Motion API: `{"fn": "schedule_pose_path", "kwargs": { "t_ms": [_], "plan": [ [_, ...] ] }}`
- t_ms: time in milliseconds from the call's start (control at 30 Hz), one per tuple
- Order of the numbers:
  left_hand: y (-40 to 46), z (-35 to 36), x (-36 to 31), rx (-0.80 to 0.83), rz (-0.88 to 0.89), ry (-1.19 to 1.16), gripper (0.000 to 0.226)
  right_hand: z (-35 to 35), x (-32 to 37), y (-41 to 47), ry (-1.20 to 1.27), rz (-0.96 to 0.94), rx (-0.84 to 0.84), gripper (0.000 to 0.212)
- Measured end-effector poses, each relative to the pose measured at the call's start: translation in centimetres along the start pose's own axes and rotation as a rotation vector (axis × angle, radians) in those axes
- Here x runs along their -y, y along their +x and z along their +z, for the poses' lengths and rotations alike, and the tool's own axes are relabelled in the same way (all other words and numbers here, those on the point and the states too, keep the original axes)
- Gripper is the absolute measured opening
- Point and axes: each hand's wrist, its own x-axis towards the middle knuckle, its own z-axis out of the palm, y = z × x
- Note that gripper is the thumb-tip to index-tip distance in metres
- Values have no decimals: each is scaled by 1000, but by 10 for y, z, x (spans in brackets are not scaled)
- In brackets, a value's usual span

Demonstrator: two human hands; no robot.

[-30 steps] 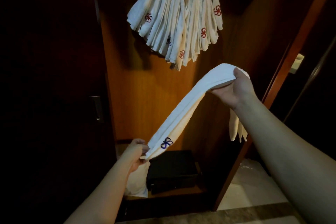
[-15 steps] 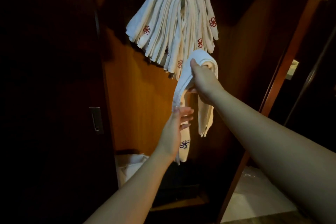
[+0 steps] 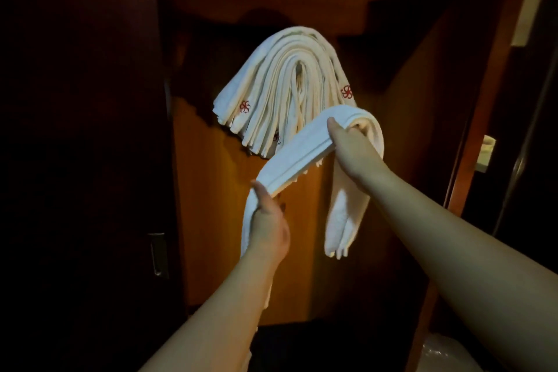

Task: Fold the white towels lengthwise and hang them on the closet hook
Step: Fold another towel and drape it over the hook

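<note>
A long folded white towel (image 3: 299,154) stretches between my two hands in front of the open closet. My right hand (image 3: 351,149) grips its bend at the upper right, and one end hangs down below that hand. My left hand (image 3: 268,220) holds the towel lower left, thumb on top, with the other end dropping behind the wrist. Just above, several folded white towels (image 3: 280,84) with red flower logos hang draped over the closet hook; the hook itself is hidden under them.
The wooden closet back panel (image 3: 229,220) stands behind the towels. A dark closet door with a metal handle (image 3: 158,254) is at the left. A wooden door frame (image 3: 471,130) runs along the right. The closet floor is dark.
Both hands rose toward the hanging bundle. My left hand, loose on the towel half a second ago, now holds it further along, and the towel spans between my hands again.
</note>
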Motion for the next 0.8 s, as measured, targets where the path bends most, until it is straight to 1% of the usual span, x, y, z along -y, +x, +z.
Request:
{"fn": "schedule_pose_path", "kwargs": {
  "t_ms": [33, 67, 100, 167, 200, 233, 333, 433, 533, 600, 667, 733, 800],
  "plan": [
    [5, 0, -12, -56, 22, -153, 99, -4, -4, 2, -69, -15, -27, 51],
    [9, 0, -25, -122, 55, -247, 86, -7, -8, 5, -117, -12, -37, 50],
    [13, -2, -39, -174, 74, -280, 68, -10, -10, 9, -159, 5, -37, 51],
    [27, -5, -61, -187, 121, -240, 34, -13, -11, 16, -207, 51, -60, 54],
    [34, -5, -70, -156, 167, -179, 25, -15, -11, 21, -191, 68, -88, 53],
    [42, -4, -79, -111, 217, -110, 22, -17, -10, 27, -143, 90, -122, 54],
    [60, 2, -110, 5, 305, 49, 30, -29, -8, 51, 11, 150, -187, 58],
    [80, 5, -140, 51, 349, 119, 41, -40, -5, 79, 5, 144, -201, 51],
    [106, 8, -168, 52, 408, 220, 53, -45, 0, 111, 9, 85, -216, 60],
    [123, 15, -187, 67, 414, 253, 62, -49, 4, 135, -20, 26, -192, 65],
    [139, 25, -205, 112, 407, 239, 72, -53, 9, 162, -20, -24, -164, 68],
    [155, 37, -223, 170, 436, 252, 82, -55, 14, 192, 23, -64, -146, 73],
    [175, 52, -241, 178, 481, 287, 76, -57, 20, 223, 70, -79, -138, 79]
  ]
}}
